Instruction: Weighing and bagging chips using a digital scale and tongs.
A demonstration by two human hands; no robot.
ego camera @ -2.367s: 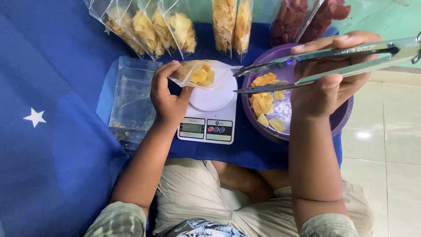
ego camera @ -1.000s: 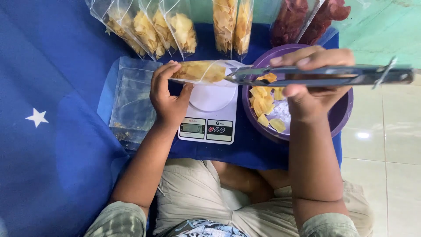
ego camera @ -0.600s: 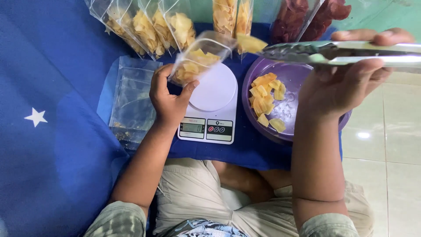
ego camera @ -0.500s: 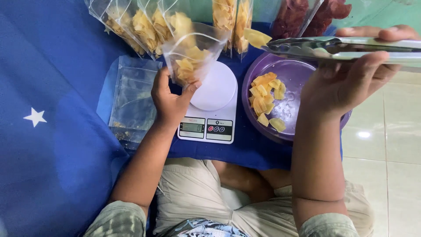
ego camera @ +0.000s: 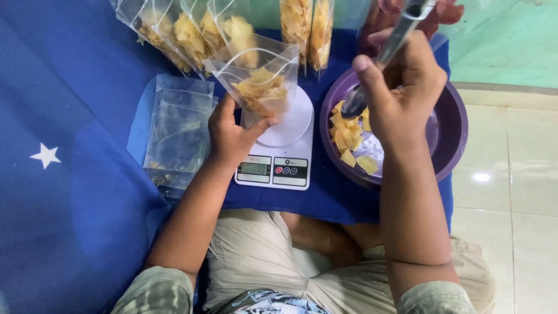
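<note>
My left hand (ego camera: 231,135) holds a clear plastic bag (ego camera: 263,78) upright on the round white pan of a small digital kitchen scale (ego camera: 278,164). The bag is partly filled with yellow chips. My right hand (ego camera: 404,96) grips metal tongs (ego camera: 383,55), their tips down among the yellow chips (ego camera: 350,135) in a purple bowl (ego camera: 451,136) to the right of the scale. Whether the tongs hold a chip I cannot tell.
Several filled bags of yellow chips (ego camera: 192,35) stand along the back, with bags of dark red chips (ego camera: 401,14) at the back right. A stack of empty clear bags (ego camera: 179,131) lies left of the scale on a blue cloth (ego camera: 64,192). Tiled floor (ego camera: 511,186) lies right.
The left hand has tipped the bag from lying flat to upright on the scale. The right hand swung the tongs from level above the bowl down into the chips.
</note>
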